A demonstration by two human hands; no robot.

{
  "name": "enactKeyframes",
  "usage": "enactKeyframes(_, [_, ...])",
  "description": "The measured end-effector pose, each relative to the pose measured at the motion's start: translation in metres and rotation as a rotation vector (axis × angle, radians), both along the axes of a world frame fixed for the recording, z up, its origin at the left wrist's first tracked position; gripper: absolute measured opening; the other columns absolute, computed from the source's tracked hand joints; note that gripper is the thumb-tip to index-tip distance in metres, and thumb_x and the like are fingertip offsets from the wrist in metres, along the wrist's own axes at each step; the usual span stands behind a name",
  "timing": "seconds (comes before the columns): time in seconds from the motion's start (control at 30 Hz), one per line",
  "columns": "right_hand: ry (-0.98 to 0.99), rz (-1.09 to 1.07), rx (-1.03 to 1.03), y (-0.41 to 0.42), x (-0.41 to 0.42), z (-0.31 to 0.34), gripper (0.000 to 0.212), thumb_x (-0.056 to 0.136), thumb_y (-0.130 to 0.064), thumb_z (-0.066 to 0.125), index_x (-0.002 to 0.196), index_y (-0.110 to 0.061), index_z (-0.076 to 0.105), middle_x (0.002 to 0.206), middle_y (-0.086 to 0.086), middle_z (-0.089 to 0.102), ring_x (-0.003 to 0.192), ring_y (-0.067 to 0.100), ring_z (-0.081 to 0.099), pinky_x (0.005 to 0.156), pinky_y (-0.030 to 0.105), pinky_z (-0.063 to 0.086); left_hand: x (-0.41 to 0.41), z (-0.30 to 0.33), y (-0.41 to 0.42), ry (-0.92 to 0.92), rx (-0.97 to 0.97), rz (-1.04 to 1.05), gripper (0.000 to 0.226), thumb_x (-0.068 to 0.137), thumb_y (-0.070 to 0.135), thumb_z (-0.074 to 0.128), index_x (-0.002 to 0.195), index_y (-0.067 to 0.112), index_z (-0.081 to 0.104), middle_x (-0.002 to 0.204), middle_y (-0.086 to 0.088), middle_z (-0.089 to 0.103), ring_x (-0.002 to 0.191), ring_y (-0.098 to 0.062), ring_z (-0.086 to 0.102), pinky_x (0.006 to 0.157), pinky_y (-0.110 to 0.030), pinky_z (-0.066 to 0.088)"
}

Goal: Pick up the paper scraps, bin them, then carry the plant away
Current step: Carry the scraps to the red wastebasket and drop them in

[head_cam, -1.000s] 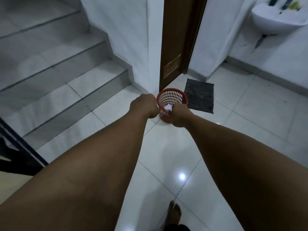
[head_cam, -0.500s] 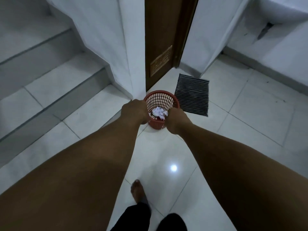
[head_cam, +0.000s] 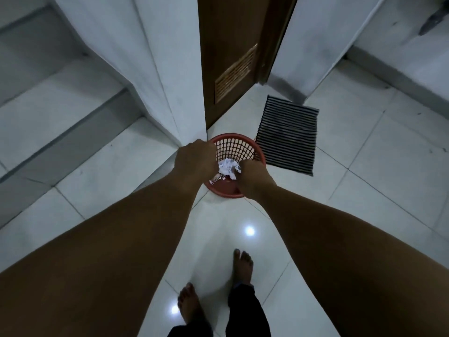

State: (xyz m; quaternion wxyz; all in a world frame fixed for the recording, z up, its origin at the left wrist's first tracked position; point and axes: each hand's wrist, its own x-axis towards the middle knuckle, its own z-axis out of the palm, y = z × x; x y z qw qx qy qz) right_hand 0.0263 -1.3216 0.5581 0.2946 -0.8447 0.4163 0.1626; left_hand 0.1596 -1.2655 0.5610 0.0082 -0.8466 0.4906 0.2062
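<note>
No writing or label is showing legibly anywhere; the pale panel low on the brown door (head_cam: 233, 52) is too blurred to read. The person is holding both hands over a red mesh basket (head_cam: 239, 148) that is standing on the tiled floor (head_cam: 364, 181). The left hand (head_cam: 196, 160) is hovering above the basket's left rim with its fingers curled under, and whether they are gripping anything cannot be told. The right hand (head_cam: 252, 177) is pinching the crumpled white paper scraps (head_cam: 227, 167), which are hanging between the two hands, inside the basket's mouth. A striped mat (head_cam: 288, 135) is lying just beyond the right hand's fingers. Bare feet (head_cam: 241, 266) are standing on the floor, nearer the person than the hands.
</note>
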Motion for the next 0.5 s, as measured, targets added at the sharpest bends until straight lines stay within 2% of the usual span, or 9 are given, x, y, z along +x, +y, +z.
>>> enactKeyframes(0.13, [-0.043,-0.046,0.03,-0.036,0.017,-0.047,0.033,0.098,-0.023,0.045,0.123,-0.01,0.061,0.12,0.01,0.066,0.112,0.028,0.062,0.084,0.029,0.046,0.02,-0.042,-0.027,-0.014,-0.038,-0.006,0.035,0.085,0.031,0.067,0.114,0.012,0.067,0.103,-0.007,0.072,0.089,-0.027,0.07,0.077,-0.036,0.056])
enactKeyframes(0.2, [-0.061,-0.104,0.063,-0.045,0.023,-0.059,0.032,0.099,-0.023,0.044,0.124,-0.012,0.061,0.122,0.01,0.065,0.114,0.027,0.06,0.089,0.03,0.046,0.026,-0.063,-0.033,-0.034,-0.051,-0.011,0.035,0.086,0.029,0.064,0.117,0.011,0.064,0.105,-0.009,0.069,0.095,-0.028,0.068,0.079,-0.038,0.055])
enactKeyframes(0.33, [-0.038,-0.083,0.079,-0.061,0.034,-0.085,0.042,0.1,-0.025,0.042,0.138,-0.011,0.052,0.136,0.011,0.057,0.127,0.028,0.053,0.104,0.035,0.042,0.032,-0.103,-0.047,-0.041,0.0,-0.001,0.044,0.086,0.031,0.066,0.125,0.013,0.059,0.115,-0.009,0.066,0.104,-0.028,0.065,0.085,-0.04,0.056])
enactKeyframes(0.5, [-0.011,-0.063,0.088,-0.079,0.044,-0.11,0.039,0.099,-0.022,0.043,0.134,-0.007,0.055,0.131,0.014,0.059,0.122,0.03,0.055,0.1,0.036,0.045,0.036,-0.131,-0.058,-0.054,-0.013,0.007,0.043,0.085,0.034,0.067,0.122,0.013,0.063,0.111,-0.009,0.068,0.102,-0.028,0.066,0.085,-0.04,0.057])
